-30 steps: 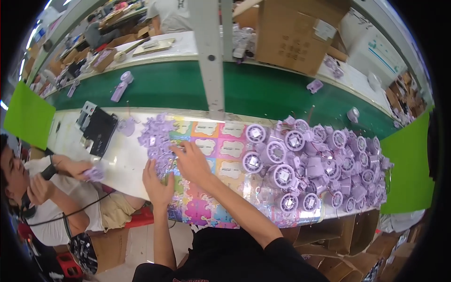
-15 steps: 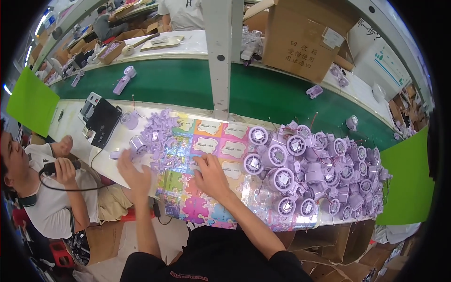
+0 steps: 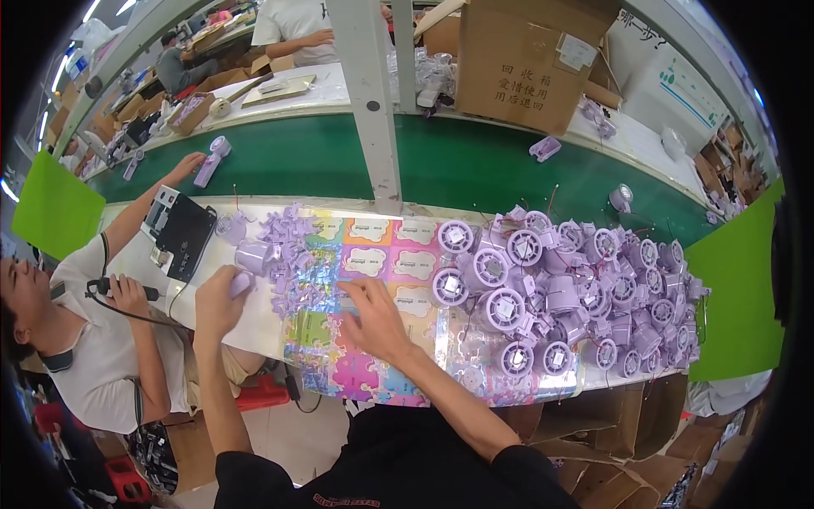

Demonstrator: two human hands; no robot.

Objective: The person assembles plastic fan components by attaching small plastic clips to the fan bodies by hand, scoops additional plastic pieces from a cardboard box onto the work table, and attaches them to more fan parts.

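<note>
My left hand (image 3: 219, 304) is closed round a small lilac plastic part (image 3: 242, 284), one end showing past the fingers. Beside it, a round lilac housing (image 3: 252, 256) lies on its side against a heap of small lilac plastic pieces (image 3: 291, 246). Over the colourful printed sheet (image 3: 366, 263), my right hand (image 3: 375, 322) hovers or rests with thumb and index finger apart and nothing visible between them. To its right is a large pile of lilac round fan housings (image 3: 561, 293) with thin wires.
A black and white device (image 3: 180, 233) stands on the table's left. Behind runs a green conveyor belt (image 3: 288, 144) carrying lilac handheld parts (image 3: 212, 161). A metal post (image 3: 366, 102) rises at the table's back edge. At left, a co-worker (image 3: 102, 339) holds a corded tool (image 3: 127, 289) and reaches to the belt.
My left hand has moved down and left and closed on the lilac part. My right hand has barely moved. The co-worker's arm now stretches to the part on the belt.
</note>
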